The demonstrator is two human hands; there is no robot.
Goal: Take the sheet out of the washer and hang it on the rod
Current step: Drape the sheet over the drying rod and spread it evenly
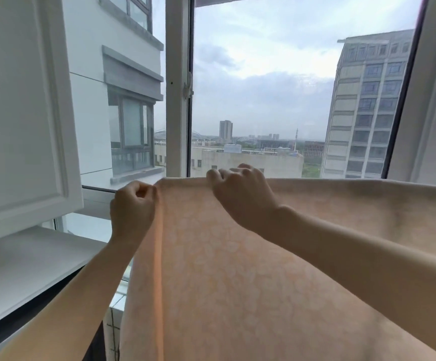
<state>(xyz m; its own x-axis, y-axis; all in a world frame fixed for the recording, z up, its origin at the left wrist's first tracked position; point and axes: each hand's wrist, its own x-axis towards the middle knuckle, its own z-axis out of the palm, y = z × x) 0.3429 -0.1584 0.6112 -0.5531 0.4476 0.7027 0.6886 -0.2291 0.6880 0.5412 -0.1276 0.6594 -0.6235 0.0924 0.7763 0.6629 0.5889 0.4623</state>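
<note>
The left hand (133, 204) pinched the upper left corner of the sheet (237, 282), its fingers curled tight on the fabric; the right hand (240, 196) gripped the top fold just beside it, fingers hooked over the far side. The peach, faintly patterned sheet fell toward the person from a straight, level fold that ran off the right of the view; the rod was hidden, presumably under that fold, though this could not be confirmed; the washer was out of sight.

The hanging looked nearly done, with the left end being squared up, so the risks lay in the finishing. How much cloth hung on the far side could not be seen; if far less hung there than on the near side, damp weight would likely drag the whole sheet off toward the person once both hands let go. A hard sideways tug from the left hand could slide the fold along its support and bunch it; a corner released too soon could fold back and dry creased. The window frame (177, 100) stood close behind, and whether a pane was open could not be told; a gust could lift a loosely draped edge.
</note>
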